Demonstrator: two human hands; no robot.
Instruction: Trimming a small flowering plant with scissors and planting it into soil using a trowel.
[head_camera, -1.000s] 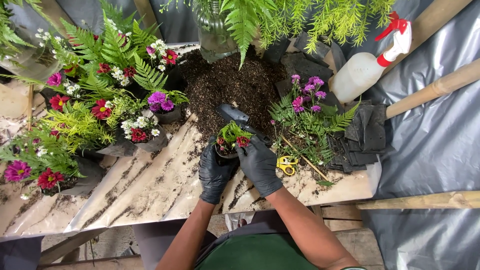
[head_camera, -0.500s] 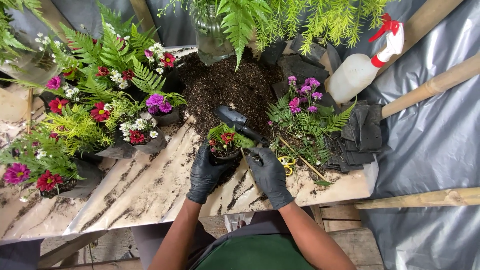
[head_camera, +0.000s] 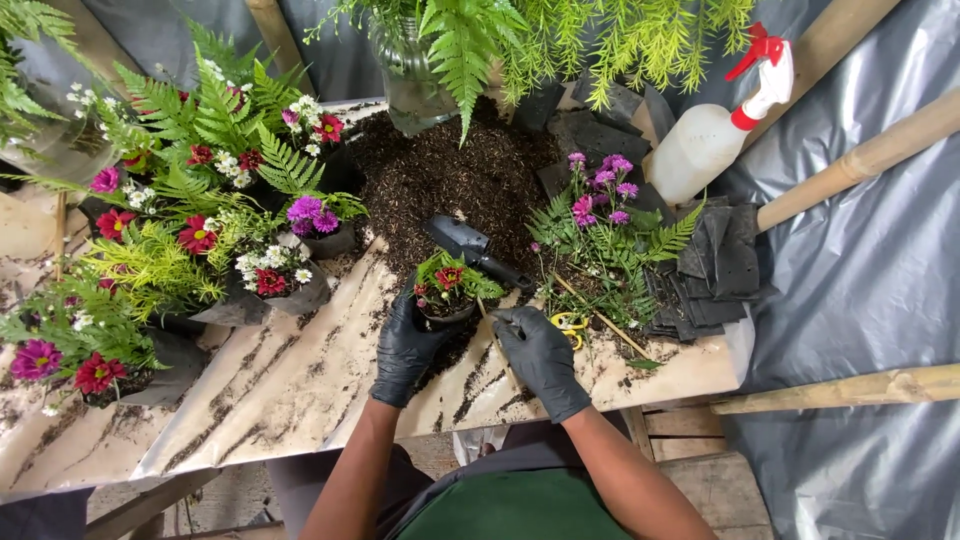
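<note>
My left hand (head_camera: 405, 350), in a black glove, grips a small black pot (head_camera: 445, 312) that holds a green plant with red flowers (head_camera: 448, 278), at the edge of a soil heap (head_camera: 450, 175). My right hand (head_camera: 540, 355), also gloved, rests on the table just right of the pot with its fingers curled. A thin stick (head_camera: 482, 308) lies by its fingertips; I cannot tell if the hand grips it. A black trowel (head_camera: 470, 243) lies in the soil behind the pot. Yellow-handled scissors (head_camera: 570, 325) lie just beyond my right hand.
Several potted ferns and flowers (head_camera: 200, 200) crowd the left side. Purple flowers (head_camera: 600, 195) and stacked black grow bags (head_camera: 710, 265) lie on the right, with a white spray bottle (head_camera: 715, 135) behind. A glass jar of ferns (head_camera: 415, 75) stands at the back. The table top (head_camera: 290, 380) is paper streaked with soil.
My right hand has come off the potted plant and dropped to the table right of it. My left hand has kept hold of the pot, which now sits slightly higher in view.
</note>
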